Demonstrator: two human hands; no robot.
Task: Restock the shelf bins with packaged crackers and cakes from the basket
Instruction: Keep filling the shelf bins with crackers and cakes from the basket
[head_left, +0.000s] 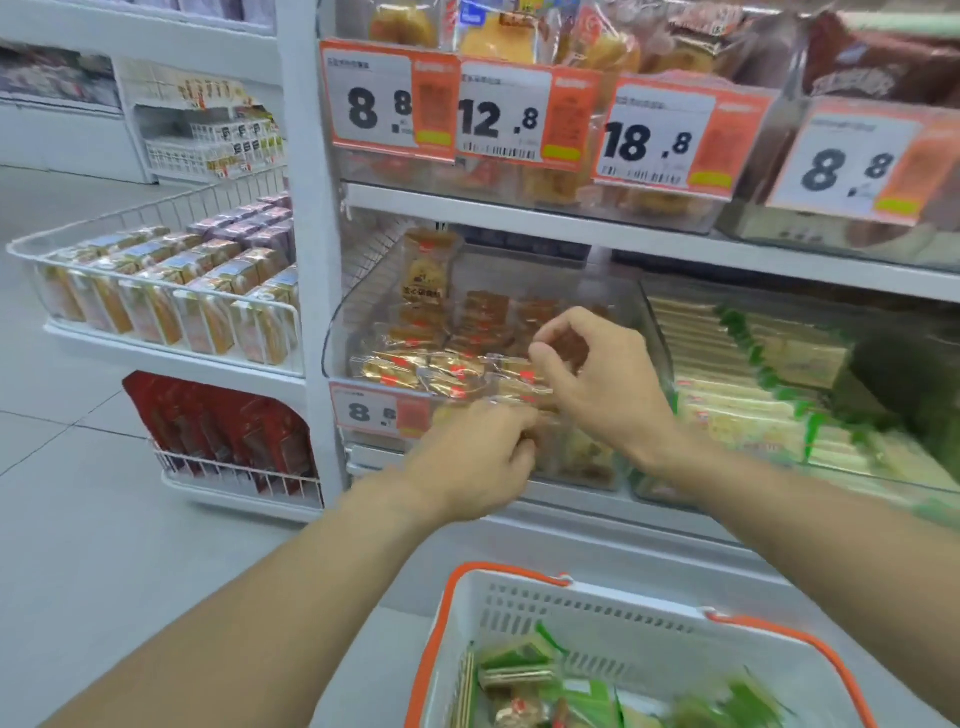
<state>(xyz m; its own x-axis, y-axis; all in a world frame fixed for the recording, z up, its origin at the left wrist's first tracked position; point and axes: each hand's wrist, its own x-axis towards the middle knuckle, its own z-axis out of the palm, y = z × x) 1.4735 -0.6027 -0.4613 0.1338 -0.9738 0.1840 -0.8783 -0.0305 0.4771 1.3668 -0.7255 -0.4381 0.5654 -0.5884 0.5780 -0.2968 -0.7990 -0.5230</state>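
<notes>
Hands both at the near edge of the clear shelf bin, middle shelf. Left hand curls over the front lip, fingers gripping a clear-wrapped cake packet; right hand pinches the same wrapper film from above, thumb and forefinger closed on it. Packets look light, soft and crinkly, with slippery film, and the cake inside probably crushes easily, so best held by the wrapper edges or flat sides, not squeezed. Count in this bin is unclear, roughly a dozen or more overlapping packets, one standing upright at the far left corner. Neighbouring bin to the right holds stacked green-and-cream cracker packs, too blurred to count. One white basket with orange handles sits near, bottom of view, with several green packs inside. Four price tags hang on the top shelf.
</notes>
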